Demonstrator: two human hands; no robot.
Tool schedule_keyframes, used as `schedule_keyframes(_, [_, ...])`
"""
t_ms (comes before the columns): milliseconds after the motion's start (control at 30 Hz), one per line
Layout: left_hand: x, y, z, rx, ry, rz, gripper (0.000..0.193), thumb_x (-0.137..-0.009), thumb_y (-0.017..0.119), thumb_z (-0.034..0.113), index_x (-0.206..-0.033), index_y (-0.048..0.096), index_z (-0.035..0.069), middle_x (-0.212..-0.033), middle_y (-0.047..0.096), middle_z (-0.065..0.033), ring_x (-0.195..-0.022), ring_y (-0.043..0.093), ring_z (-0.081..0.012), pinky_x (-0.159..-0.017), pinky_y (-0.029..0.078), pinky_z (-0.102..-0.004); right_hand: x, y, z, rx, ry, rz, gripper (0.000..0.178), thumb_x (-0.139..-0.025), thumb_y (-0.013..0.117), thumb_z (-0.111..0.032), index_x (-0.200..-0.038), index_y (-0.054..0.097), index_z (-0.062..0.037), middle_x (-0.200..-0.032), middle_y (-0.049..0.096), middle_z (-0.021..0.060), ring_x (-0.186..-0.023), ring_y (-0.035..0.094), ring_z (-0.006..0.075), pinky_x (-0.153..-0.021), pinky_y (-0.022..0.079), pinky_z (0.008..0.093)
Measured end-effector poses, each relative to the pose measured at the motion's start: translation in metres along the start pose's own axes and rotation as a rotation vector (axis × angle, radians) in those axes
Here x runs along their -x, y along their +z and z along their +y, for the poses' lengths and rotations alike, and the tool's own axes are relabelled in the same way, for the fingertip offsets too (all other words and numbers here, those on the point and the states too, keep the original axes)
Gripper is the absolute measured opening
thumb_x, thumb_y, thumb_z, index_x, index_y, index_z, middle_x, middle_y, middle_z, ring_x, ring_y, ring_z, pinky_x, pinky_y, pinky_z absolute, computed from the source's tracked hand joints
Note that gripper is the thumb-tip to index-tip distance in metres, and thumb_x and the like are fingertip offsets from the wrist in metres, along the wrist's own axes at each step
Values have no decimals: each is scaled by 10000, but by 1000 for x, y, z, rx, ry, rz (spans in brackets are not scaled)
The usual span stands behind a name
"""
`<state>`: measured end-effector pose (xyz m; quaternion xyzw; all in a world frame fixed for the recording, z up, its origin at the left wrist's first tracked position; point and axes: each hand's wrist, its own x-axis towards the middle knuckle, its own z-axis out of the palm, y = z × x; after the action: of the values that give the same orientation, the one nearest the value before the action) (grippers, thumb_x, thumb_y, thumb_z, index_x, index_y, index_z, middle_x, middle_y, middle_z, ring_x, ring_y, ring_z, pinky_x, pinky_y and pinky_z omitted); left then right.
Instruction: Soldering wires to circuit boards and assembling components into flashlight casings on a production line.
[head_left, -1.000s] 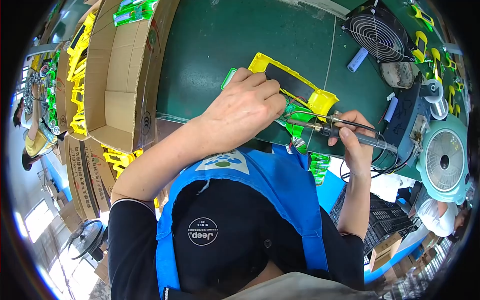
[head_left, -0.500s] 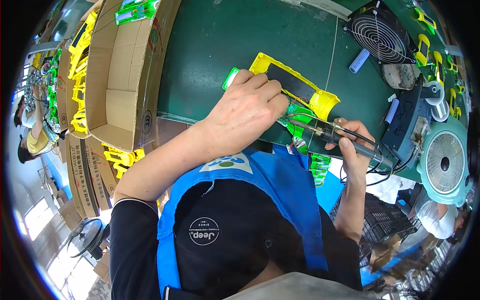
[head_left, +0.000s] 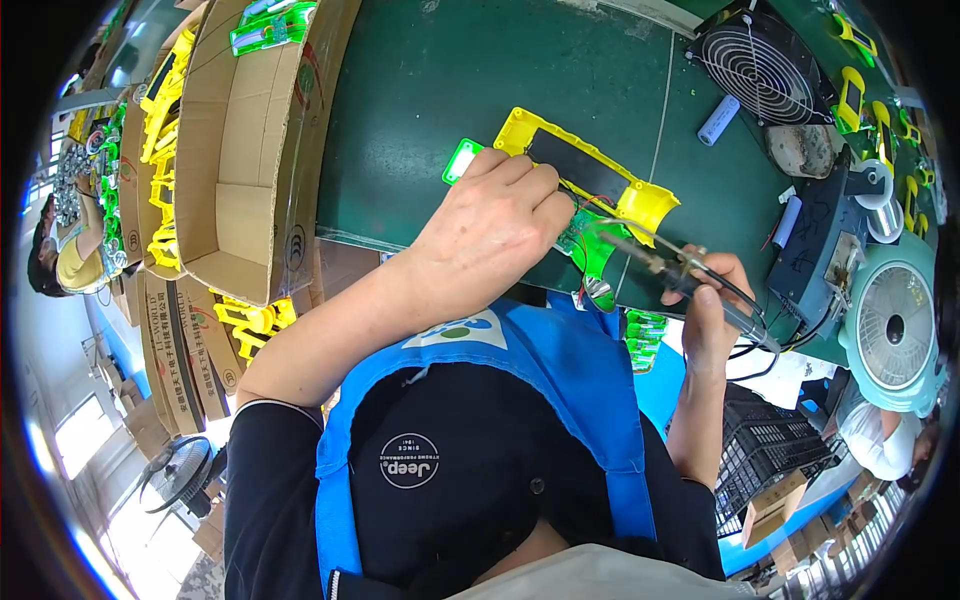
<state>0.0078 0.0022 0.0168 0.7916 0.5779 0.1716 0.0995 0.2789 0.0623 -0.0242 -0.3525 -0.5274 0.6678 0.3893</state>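
Note:
My left hand [head_left: 497, 222] is closed over a green plastic casing [head_left: 600, 252] at the table's near edge; its fingertips are hidden. The casing's other end shows beyond the knuckles, and a small circuit board with thin wires lies by the fingers. Just behind rests a yellow plastic casing [head_left: 655, 205] with a black panel [head_left: 580, 165], wires running between the two. My right hand [head_left: 712, 300] grips a soldering iron [head_left: 745, 322] with a thin metal feed tube along it. Its tip points left toward the board, slightly blurred; whether it touches cannot be told.
An open cardboard box [head_left: 245, 210] stands at the left, with yellow casings [head_left: 165, 190] beyond it. At the right are a black fan [head_left: 760, 65], a blue cell [head_left: 718, 121], a soldering station [head_left: 815, 245], a solder spool [head_left: 882, 215] and a pale green fan [head_left: 893, 325].
My right hand has drawn the soldering iron slightly right and toward me, away from the board. My left hand stays almost still on the green casing.

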Motion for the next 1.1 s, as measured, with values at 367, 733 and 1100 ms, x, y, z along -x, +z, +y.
schedule_keyframes(367, [-32, -11, -45, 19, -127, 41, 277, -686, 749, 129, -924, 609, 112, -1134, 529, -63, -1082, 481, -279, -916, 366, -421, 7, -9, 29, -261, -205, 175, 207, -907, 594, -231, -1010, 491, -84, -921, 542, 66, -840, 538, 189, -676, 419, 252])
schedule_keyframes(733, [58, 0, -45, -60, 32, 191, 279, -786, 572, 132, -1060, 528, 104, -1117, 548, -135, -1072, 539, -335, -877, 478, -430, 6, -10, 27, -231, -227, 223, 288, -927, 542, -297, -1007, 496, -24, -835, 514, 84, -796, 481, 157, -844, 396, 305])
schedule_keyframes(1100, [-143, 15, -156, -36, -442, 660, 483, -686, 636, -89, -1078, 422, 93, -1010, 519, -188, -931, 509, -401, -825, 427, -471, 3, 4, 19, -196, -278, 309, 361, -886, 607, -308, -983, 481, 16, -824, 575, 145, -663, 549, 171, -655, 454, 295])
